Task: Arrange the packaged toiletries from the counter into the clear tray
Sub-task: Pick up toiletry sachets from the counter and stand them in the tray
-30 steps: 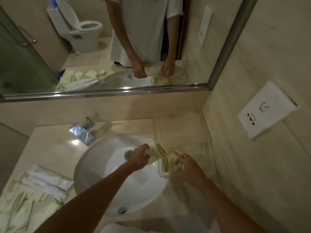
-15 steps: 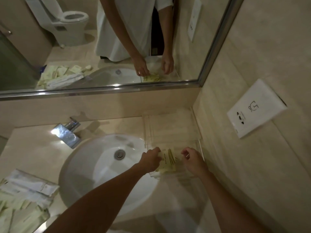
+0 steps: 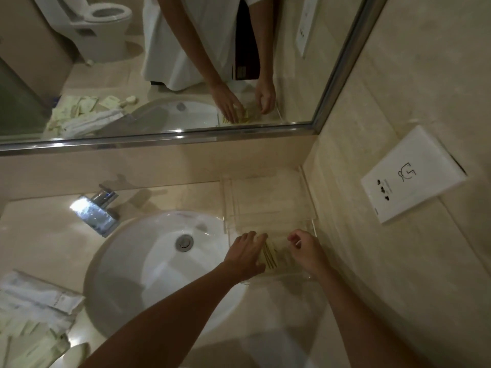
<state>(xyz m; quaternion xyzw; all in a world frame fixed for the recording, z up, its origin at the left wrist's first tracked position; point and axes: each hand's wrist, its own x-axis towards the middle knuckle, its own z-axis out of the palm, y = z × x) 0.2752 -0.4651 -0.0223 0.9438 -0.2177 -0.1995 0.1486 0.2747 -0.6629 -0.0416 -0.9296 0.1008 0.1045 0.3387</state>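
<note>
A clear tray [image 3: 268, 197] with low walls stands on the counter right of the sink, against the side wall. Pale yellow-green packets [image 3: 275, 257] lie flat in its near compartment. My left hand [image 3: 245, 254] rests with straight fingers on the left edge of those packets. My right hand [image 3: 305, 251] hovers over their right side with fingers loosely curled, and I cannot tell if it touches them. A heap of more packaged toiletries [image 3: 29, 322], white sachets and pale green packets, lies on the counter at the far left.
A white round sink [image 3: 148, 264] with a chrome faucet [image 3: 95, 212] fills the middle of the counter. A mirror [image 3: 159, 62] runs along the back wall. A white socket plate [image 3: 411, 173] sits on the right wall. A pale rounded object [image 3: 77, 353] lies at the counter's near edge.
My left hand has laid the packets it held down into the tray's near compartment and opened flat on them. My right hand let go and drew slightly right.
</note>
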